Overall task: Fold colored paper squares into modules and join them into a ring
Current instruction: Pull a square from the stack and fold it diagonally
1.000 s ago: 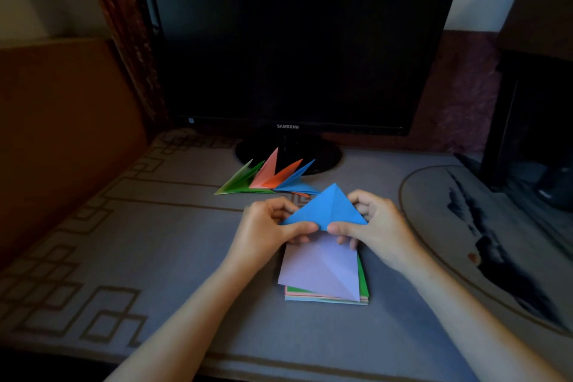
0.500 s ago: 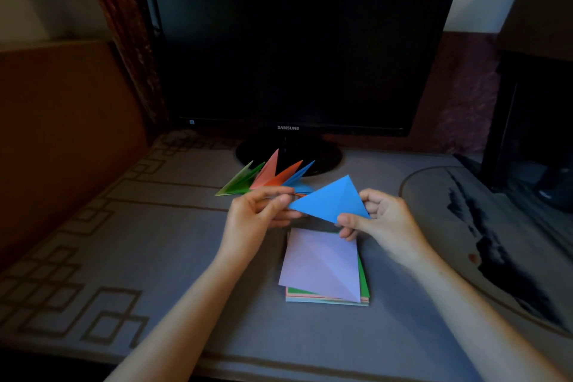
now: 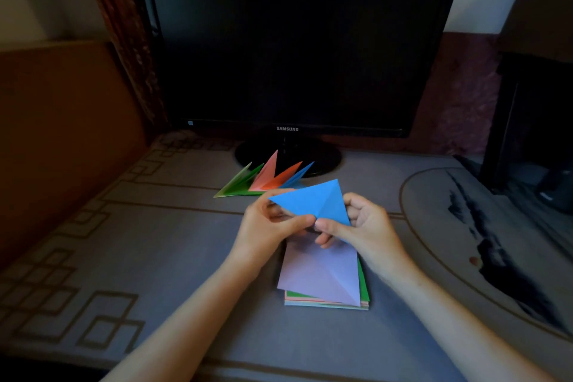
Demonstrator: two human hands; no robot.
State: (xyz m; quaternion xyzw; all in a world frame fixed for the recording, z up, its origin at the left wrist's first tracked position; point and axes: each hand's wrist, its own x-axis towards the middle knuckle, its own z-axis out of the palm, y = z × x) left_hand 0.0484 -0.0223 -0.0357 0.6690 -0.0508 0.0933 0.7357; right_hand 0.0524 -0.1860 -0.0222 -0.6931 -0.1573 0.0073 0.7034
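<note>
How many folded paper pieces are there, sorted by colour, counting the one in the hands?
Green folded pieces: 2
Orange folded pieces: 2
Blue folded pieces: 2, one on the table, one held by both hands
Total: 6

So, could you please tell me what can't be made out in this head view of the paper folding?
- Blue paper: its lower corner sits behind the left hand and right hand.
- Paper stack: its far edge is covered by both hands; sheet count is too fine to tell.
- Folded modules: overlapping and dim, so how they join is unclear.
</note>
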